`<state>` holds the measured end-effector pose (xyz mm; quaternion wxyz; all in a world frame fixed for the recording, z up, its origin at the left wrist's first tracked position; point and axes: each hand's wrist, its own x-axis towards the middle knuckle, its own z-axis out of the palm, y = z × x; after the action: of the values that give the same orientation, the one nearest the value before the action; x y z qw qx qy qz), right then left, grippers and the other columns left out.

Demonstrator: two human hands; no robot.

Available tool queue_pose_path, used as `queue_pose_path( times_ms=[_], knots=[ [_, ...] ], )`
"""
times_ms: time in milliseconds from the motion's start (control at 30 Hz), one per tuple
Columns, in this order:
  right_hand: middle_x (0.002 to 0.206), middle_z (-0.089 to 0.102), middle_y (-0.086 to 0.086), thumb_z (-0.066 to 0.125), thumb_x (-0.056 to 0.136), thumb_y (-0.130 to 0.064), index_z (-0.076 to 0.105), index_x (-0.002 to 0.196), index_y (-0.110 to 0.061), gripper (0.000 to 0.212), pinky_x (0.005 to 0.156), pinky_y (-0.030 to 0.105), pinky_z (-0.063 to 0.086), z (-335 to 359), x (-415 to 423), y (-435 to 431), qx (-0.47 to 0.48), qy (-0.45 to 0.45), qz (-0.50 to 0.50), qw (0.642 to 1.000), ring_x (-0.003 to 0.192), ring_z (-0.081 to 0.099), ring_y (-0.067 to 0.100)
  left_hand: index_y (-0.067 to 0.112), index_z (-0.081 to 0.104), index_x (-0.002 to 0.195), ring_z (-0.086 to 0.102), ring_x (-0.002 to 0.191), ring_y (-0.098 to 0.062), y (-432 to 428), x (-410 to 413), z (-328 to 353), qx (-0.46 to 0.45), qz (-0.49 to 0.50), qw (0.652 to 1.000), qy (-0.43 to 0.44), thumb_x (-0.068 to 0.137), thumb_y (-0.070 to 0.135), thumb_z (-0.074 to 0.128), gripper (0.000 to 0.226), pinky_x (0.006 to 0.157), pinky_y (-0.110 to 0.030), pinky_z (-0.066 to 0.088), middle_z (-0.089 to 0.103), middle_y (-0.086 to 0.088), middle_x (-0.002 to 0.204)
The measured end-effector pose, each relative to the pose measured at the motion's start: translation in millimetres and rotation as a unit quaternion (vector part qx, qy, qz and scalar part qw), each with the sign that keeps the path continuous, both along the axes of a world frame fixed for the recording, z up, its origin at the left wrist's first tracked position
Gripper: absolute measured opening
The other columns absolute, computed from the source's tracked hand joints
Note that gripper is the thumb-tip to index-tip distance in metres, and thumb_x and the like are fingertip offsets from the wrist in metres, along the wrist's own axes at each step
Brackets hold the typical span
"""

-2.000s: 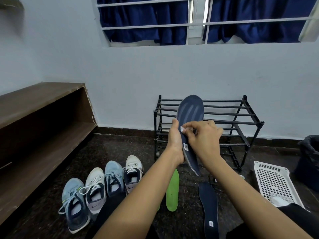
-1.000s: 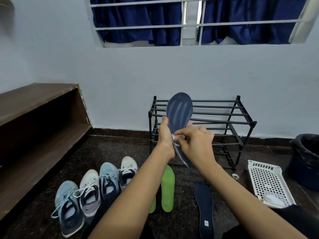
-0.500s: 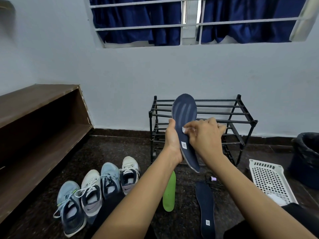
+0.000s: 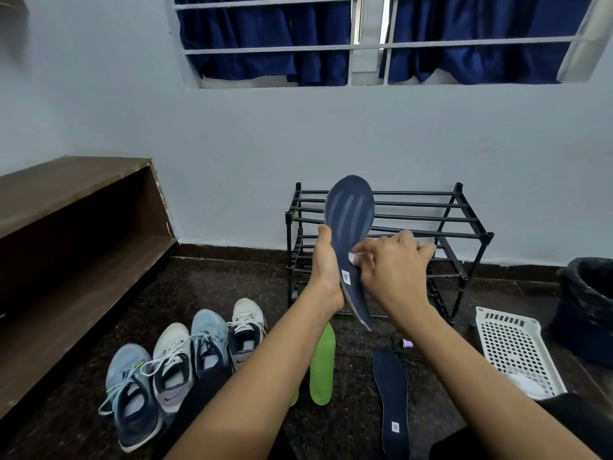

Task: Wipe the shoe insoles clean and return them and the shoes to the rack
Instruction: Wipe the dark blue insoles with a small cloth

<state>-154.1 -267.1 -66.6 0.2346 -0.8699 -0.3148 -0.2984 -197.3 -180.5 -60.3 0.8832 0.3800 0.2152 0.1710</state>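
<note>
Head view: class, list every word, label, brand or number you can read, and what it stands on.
Nothing legible.
On the held navy insole, a sticker: too small to read.
On the floor navy insole, a label: too small to read.
On the white sneaker, a swoosh mark: no letters.

Both bare forearms reach forward and converge, the left hand (image 4: 326,267) wrapped around the edge of an upright dark insole (image 4: 350,210) with thumb pointing up, the right hand (image 4: 394,263), fingers curled, pinching a white wipe (image 4: 353,257) against its face.
</note>
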Motion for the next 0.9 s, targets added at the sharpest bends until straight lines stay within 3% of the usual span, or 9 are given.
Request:
queue_pose_path(
  times_ms=[233, 367, 500, 600, 733, 900],
  knots=[
    [0.074, 0.067, 0.0, 0.068, 0.08, -0.024, 0.075, 0.085, -0.03, 0.01, 0.071, 0.036, 0.017, 4.3, 4.3, 2.1, 0.023, 0.03, 0.009, 0.999, 0.088, 0.047, 0.027, 0.01, 0.068, 0.103, 0.067, 0.072, -0.022, 0.9, 0.5, 2.7, -0.001, 0.0, 1.0, -0.011, 0.1, 0.059, 0.027, 0.064, 0.066, -0.032, 0.052, 0.072, -0.008, 0.081],
    [0.068, 0.068, -0.002, 0.072, 0.074, -0.019, 0.075, 0.077, -0.028, 0.011, 0.065, 0.034, 0.012, -5.4, -12.3, 7.7, 0.017, -0.006, 0.047, 0.999, 0.078, 0.049, 0.026, 0.006, 0.066, 0.118, 0.068, 0.085, -0.025, 11.0, -0.6, 5.0, 0.022, 0.021, 0.999, 0.01, 0.1, 0.061, 0.024, 0.071, 0.078, -0.036, 0.055, 0.072, -0.015, 0.095],
    [0.064, 0.066, -0.001, 0.073, 0.071, -0.018, 0.075, 0.076, -0.028, 0.012, 0.063, 0.032, 0.008, -10.3, -18.5, 11.7, 0.011, -0.017, 0.046, 0.999, 0.072, 0.049, 0.026, 0.007, 0.067, 0.113, 0.068, 0.093, -0.025, 15.2, 0.2, 3.2, 0.026, 0.036, 0.999, 0.012, 0.099, 0.061, 0.024, 0.071, 0.089, -0.039, 0.053, 0.072, -0.015, 0.098],
    [0.062, 0.063, -0.002, 0.075, 0.071, -0.021, 0.075, 0.076, -0.031, 0.011, 0.065, 0.034, 0.011, -7.6, -13.3, 10.2, 0.029, 0.004, 0.03, 0.999, 0.075, 0.05, 0.026, 0.006, 0.067, 0.115, 0.067, 0.089, -0.025, 11.1, 0.4, 1.4, 0.033, 0.032, 0.999, 0.021, 0.099, 0.062, 0.024, 0.073, 0.082, -0.036, 0.054, 0.072, -0.014, 0.098],
    [0.065, 0.062, 0.0, 0.071, 0.077, -0.023, 0.075, 0.08, -0.031, 0.009, 0.069, 0.036, 0.016, -1.0, -0.9, 10.7, 0.041, 0.018, 0.01, 0.999, 0.081, 0.049, 0.027, 0.01, 0.069, 0.101, 0.065, 0.075, -0.023, 0.2, 0.2, 2.2, 0.003, 0.0, 1.0, 0.011, 0.099, 0.062, 0.027, 0.066, 0.065, -0.032, 0.052, 0.071, -0.008, 0.085],
    [0.08, 0.065, 0.0, 0.061, 0.086, -0.033, 0.073, 0.095, -0.032, 0.015, 0.074, 0.037, 0.018, 4.0, 14.7, 9.0, 0.025, 0.062, -0.025, 0.997, 0.094, 0.045, 0.023, 0.011, 0.068, 0.105, 0.067, 0.078, -0.021, -6.5, 2.4, 1.1, -0.011, -0.018, 1.0, -0.008, 0.1, 0.058, 0.028, 0.062, 0.068, -0.031, 0.053, 0.073, -0.007, 0.085]
  ],
)
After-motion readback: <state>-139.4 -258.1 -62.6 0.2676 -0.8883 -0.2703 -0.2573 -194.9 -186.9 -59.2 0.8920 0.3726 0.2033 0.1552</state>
